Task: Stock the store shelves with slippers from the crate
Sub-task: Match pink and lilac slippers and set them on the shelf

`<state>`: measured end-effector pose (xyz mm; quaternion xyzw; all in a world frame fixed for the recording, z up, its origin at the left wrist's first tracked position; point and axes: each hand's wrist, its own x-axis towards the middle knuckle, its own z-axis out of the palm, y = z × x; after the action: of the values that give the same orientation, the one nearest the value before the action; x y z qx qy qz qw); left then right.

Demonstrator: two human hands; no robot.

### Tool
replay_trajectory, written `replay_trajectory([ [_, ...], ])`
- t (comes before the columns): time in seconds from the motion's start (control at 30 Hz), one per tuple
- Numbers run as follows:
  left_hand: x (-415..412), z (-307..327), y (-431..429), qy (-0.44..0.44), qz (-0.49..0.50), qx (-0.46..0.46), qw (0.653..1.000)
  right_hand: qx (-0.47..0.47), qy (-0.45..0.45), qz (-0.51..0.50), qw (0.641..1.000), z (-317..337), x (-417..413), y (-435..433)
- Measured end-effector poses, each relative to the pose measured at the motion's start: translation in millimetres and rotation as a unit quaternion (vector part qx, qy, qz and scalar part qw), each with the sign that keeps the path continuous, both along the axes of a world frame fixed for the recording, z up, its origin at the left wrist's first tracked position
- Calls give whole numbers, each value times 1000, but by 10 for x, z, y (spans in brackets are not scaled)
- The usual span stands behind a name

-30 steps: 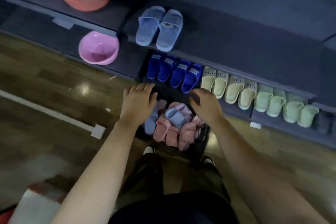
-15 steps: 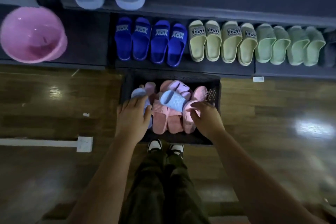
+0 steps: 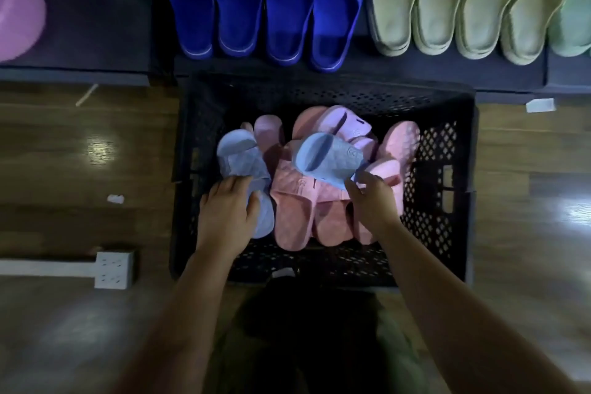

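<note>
A black perforated crate [image 3: 441, 189] stands on the floor below the low shelf. Inside lie several pink slippers [image 3: 297, 211] and two light blue ones. My left hand [image 3: 227, 211] grips the light blue slipper [image 3: 238, 160] at the crate's left side. My right hand [image 3: 371, 201] pinches the edge of the second light blue slipper [image 3: 326, 157], which lies tilted on top of the pink pile.
The dark low shelf [image 3: 96, 41] above the crate carries rows of royal blue slippers [image 3: 265, 9], cream slippers [image 3: 454, 9] and pale green ones [image 3: 575, 16]. A pink basin [image 3: 16, 6] sits at the far left. A white power strip [image 3: 113, 269] lies on the wooden floor.
I have bent closer to the crate, so everything looks larger. Both hands have moved down into the crate and taken hold of the two light blue slippers.
</note>
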<state>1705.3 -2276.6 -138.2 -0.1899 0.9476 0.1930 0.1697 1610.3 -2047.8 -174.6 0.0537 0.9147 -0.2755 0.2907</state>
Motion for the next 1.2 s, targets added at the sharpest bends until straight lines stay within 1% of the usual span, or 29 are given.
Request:
replay_trajectory([
  [0.17, -49, -345, -46, 20, 29, 2, 999, -94, -18, -121, 988, -257, -51, -95],
  [0.3, 24, -458, -44, 7, 35, 8, 999, -156, -11, -161, 974, -253, -49, -111],
  [0.4, 66, -440, -71, 11, 37, 8, 999, -223, -15, -212, 951, -190, -21, -171],
  [0.47, 63, -423, -86, 14, 38, 10, 999, -247, -4, -214, 945, -125, -29, -254],
  [0.57, 66, -405, -92, 15, 36, 17, 999, -278, 11, -179, 944, -21, -79, -452],
  [0.63, 89, -390, -92, 15, 37, 24, 999, -270, 27, -136, 953, -7, -110, -615],
  [0.7, 133, -371, -106, 14, 44, 31, 998, -245, 54, -91, 964, -28, -117, -781],
  [0.8, 188, -332, -154, 7, 50, 29, 998, -185, 114, -35, 976, -79, -112, -993],
  [0.83, 196, -318, -169, 4, 53, 29, 998, -177, 117, -30, 977, -116, -106, -1051],
  [0.93, 203, -302, -213, -4, 61, 34, 998, -191, 64, -28, 979, -267, -64, -1196],
  [1.0, 214, -315, -251, 1, 60, 43, 997, -185, 37, 22, 982, -378, 0, -1277],
  [1.07, 234, -339, -288, 16, 60, 55, 997, -150, 23, 85, 985, -489, 66, -1344],
  [1.13, 243, -353, -311, 34, 59, 67, 995, -112, 45, 129, 984, -587, 85, -1399],
  [1.2, 243, -371, -323, 46, 54, 73, 995, -64, 71, 145, 985, -667, 58, -1431],
])
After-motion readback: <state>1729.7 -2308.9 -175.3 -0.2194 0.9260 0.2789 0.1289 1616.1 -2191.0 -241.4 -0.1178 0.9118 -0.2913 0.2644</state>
